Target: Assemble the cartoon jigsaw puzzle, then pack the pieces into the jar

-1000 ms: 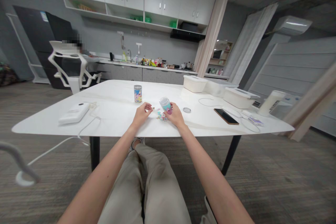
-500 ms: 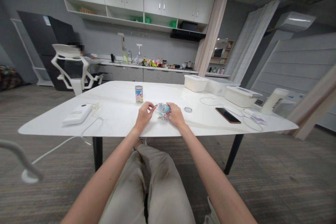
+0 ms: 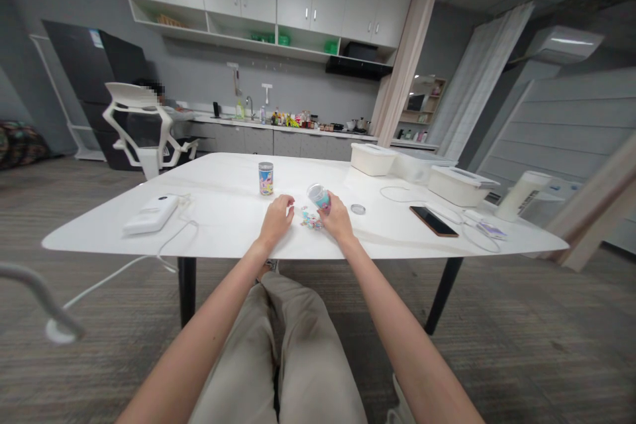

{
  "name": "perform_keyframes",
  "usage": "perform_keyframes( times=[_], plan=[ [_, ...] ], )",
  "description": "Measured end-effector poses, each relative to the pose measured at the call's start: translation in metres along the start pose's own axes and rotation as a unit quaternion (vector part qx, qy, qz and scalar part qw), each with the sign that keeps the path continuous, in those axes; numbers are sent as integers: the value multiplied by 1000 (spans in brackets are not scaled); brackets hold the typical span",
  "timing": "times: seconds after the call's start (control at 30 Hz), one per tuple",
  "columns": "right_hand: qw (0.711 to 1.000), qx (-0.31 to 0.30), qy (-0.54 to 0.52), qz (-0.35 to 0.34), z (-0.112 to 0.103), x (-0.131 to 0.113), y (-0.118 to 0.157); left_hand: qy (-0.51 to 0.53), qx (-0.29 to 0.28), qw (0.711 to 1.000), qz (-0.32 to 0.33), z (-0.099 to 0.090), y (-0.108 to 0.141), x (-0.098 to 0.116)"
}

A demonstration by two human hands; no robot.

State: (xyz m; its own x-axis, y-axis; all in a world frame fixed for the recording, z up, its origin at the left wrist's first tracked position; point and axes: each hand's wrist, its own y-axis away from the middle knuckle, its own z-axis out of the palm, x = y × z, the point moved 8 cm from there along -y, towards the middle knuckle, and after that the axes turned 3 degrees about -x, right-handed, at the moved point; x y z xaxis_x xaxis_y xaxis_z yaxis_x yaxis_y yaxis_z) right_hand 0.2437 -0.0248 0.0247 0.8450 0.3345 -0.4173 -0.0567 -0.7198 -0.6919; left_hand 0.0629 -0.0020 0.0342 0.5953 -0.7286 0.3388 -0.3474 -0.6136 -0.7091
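Note:
A clear jar (image 3: 318,195) with a coloured label is tilted in my right hand (image 3: 338,217), its uncapped mouth facing up and to the left. Below it, a small heap of colourful little pieces (image 3: 312,219) lies on the white table (image 3: 238,218). To the left of the heap rests my left hand (image 3: 278,217), fingers curved and slightly apart from the thumb, with nothing visible in them. A round clear lid (image 3: 358,209) lies flat to the right of my right hand. Beyond my left hand, a second jar (image 3: 265,179) with a colourful cartoon label stands upright, lid on.
On the right are a phone (image 3: 433,221), a white cable, lidded storage boxes (image 3: 372,160) and a pale tall container (image 3: 523,195). A white power strip-like device (image 3: 152,214) with a cord lies at left. A person sits by a white chair (image 3: 149,126) behind.
My right hand has raised the jar and tipped its mouth upward, away from the pieces. My left hand has drawn back from the jar's mouth, its fingers loosening.

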Motion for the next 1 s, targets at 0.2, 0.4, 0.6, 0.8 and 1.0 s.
perform_keyframes(
  times=[0.2, 0.4, 0.6, 0.8, 1.0],
  plan=[
    [987, 59, -45, 143, -9, 28, 3, -66, -182, 979, 63, 39, 10, 10],
    [985, 58, -22, 158, -7, 33, 4, -58, -225, 970, 70, 48, 11, 10],
    [982, 41, -18, 181, 4, 45, 7, 4, -205, 978, 48, 45, 8, 5],
    [984, 31, -33, 174, 15, 55, 7, 110, -171, 979, -11, 38, 4, -7],
    [981, 27, -34, 187, 16, 60, 7, 199, -127, 967, -96, 31, 2, -25]
  ],
)
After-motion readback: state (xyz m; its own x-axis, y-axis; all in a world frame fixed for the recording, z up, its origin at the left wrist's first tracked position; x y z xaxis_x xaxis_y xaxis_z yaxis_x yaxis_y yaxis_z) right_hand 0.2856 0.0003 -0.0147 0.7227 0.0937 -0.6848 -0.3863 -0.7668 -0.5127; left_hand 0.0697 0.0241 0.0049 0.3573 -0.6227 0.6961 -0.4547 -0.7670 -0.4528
